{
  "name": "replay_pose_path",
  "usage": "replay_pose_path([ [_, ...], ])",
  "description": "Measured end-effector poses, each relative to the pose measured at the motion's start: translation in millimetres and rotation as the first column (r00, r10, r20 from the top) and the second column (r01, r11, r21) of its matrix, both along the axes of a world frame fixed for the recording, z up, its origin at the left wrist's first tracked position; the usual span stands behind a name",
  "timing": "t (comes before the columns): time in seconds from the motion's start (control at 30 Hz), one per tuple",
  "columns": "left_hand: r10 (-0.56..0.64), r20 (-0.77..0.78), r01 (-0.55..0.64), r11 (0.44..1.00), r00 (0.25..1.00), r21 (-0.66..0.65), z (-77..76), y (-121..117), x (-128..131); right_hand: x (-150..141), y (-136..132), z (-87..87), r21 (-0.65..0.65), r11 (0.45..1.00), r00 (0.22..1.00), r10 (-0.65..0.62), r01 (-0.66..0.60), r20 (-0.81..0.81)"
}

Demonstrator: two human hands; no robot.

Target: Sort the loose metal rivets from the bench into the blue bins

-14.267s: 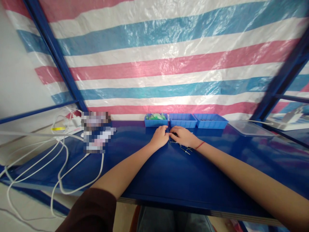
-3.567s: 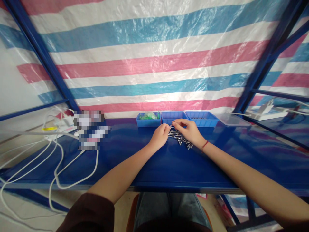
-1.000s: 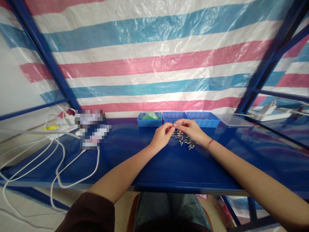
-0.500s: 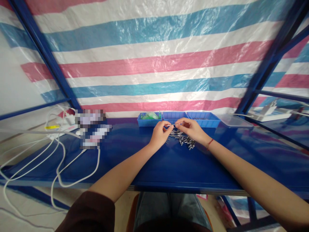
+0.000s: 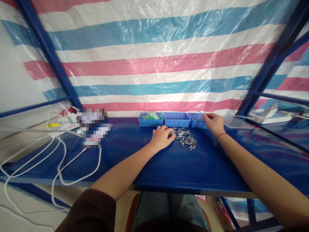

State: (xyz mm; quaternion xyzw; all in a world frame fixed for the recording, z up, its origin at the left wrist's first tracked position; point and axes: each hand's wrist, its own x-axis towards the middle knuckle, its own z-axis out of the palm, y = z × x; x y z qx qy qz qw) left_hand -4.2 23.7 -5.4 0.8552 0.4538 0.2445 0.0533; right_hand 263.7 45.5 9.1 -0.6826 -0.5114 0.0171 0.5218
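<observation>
A heap of silver blind rivets [image 5: 187,138] with thin shanks lies on the blue table. My left hand [image 5: 162,137] rests at the heap's left edge, fingers curved and thumb apart, fingertips among the rivets. My right hand [image 5: 212,123] is raised over the right blue bin [image 5: 196,125], pinching one blind rivet whose thin shank [image 5: 199,111] points up and left. Part of that bin is hidden behind the hand; small metal pieces show inside it.
The middle blue bin [image 5: 177,124] and the left blue bin [image 5: 151,123], with green plastic in it, stand beside it. A clear lid [image 5: 238,123] lies to the right. White cables [image 5: 63,154] and blurred-out items crowd the left. A striped sheet [image 5: 154,64] hangs behind.
My hands have parted from their meeting point above the heap. The right has moved right to the end bin with a rivet; the left has come down to the heap's edge.
</observation>
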Motion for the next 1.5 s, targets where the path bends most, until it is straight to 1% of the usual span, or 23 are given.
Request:
replay_pose_path([
  [0.03,-0.006,-0.033,0.005,1.000,0.999,-0.019,-0.2,-1,0,7,-1,0.5,-0.004,1.000,0.999,-0.020,0.021,0.025],
  [0.1,-0.013,-0.061,0.011,0.999,0.998,-0.041,-0.6,-1,-1,11,-4,2.1,0.006,1.000,0.997,-0.024,0.024,0.074],
  [0.2,-0.009,-0.057,0.007,0.999,0.998,-0.033,-0.6,0,-1,1,-9,5.3,0.034,0.999,0.988,-0.004,-0.001,0.157],
  [0.33,-0.010,-0.057,0.009,1.000,0.998,-0.014,-0.9,2,-1,-25,-12,8.3,-0.001,0.993,0.955,0.116,-0.121,0.274],
  [0.4,-0.013,-0.063,0.013,1.000,0.998,-0.007,-1.2,3,-1,-37,-14,8.5,-0.045,0.972,0.915,0.230,-0.229,0.331],
  [0.43,-0.009,-0.062,0.010,1.000,0.998,0.002,-1.2,3,-1,-42,-15,8.2,-0.079,0.950,0.882,0.310,-0.302,0.355],
  [0.47,-0.003,-0.055,0.004,1.000,0.998,0.014,-1.0,3,-1,-47,-17,7.7,-0.120,0.915,0.837,0.401,-0.385,0.372],
  [0.53,0.014,-0.008,-0.014,0.999,1.000,0.038,-0.3,3,0,-58,-21,6.0,-0.200,0.818,0.738,0.574,-0.540,0.355],
  [0.57,0.018,0.037,-0.020,0.999,0.999,0.047,0.2,4,1,-64,-23,4.9,-0.224,0.771,0.702,0.636,-0.596,0.320],
  [0.63,-0.003,0.156,-0.003,0.999,0.988,0.041,1.1,6,2,-74,-26,2.8,-0.225,0.699,0.661,0.715,-0.679,0.227],
  [0.67,-0.027,0.223,0.021,0.999,0.974,0.030,1.3,7,3,-79,-27,1.9,-0.199,0.674,0.651,0.738,-0.711,0.176],
  [0.73,-0.084,0.350,0.087,0.996,0.933,0.009,1.4,9,5,-88,-29,0.7,-0.125,0.644,0.640,0.765,-0.755,0.074],
  [0.77,-0.108,0.406,0.117,0.993,0.908,0.002,1.3,9,5,-91,-30,0.5,-0.086,0.638,0.639,0.769,-0.765,0.023],
  [0.83,-0.132,0.488,0.156,0.988,0.863,-0.009,0.9,10,6,-96,-31,1.1,-0.028,0.648,0.647,0.758,-0.762,-0.079],
  [0.9,-0.135,0.535,0.172,0.985,0.834,-0.019,0.4,10,7,-99,-33,2.9,0.008,0.668,0.658,0.735,-0.744,-0.162],
  [0.97,-0.138,0.556,0.185,0.982,0.820,-0.029,-0.3,10,8,-100,-35,5.3,0.030,0.682,0.663,0.719,-0.731,-0.210],
  [1.1,-0.143,0.577,0.203,0.978,0.804,-0.040,-2.9,11,9,-102,-38,8.8,0.056,0.689,0.664,0.714,-0.723,-0.222],
  [1.33,-0.162,0.616,0.243,0.969,0.771,-0.048,-8.0,14,11,-103,-38,8.4,0.098,0.720,0.688,0.688,-0.687,-0.230],
  [1.43,-0.147,0.628,0.223,0.974,0.764,-0.044,-7.1,13,10,-102,-37,9.2,0.103,0.711,0.684,0.699,-0.696,-0.209],
  [1.5,-0.129,0.629,0.174,0.985,0.767,-0.011,-5.5,13,9,-101,-37,9.7,0.090,0.708,0.686,0.702,-0.700,-0.192],
])
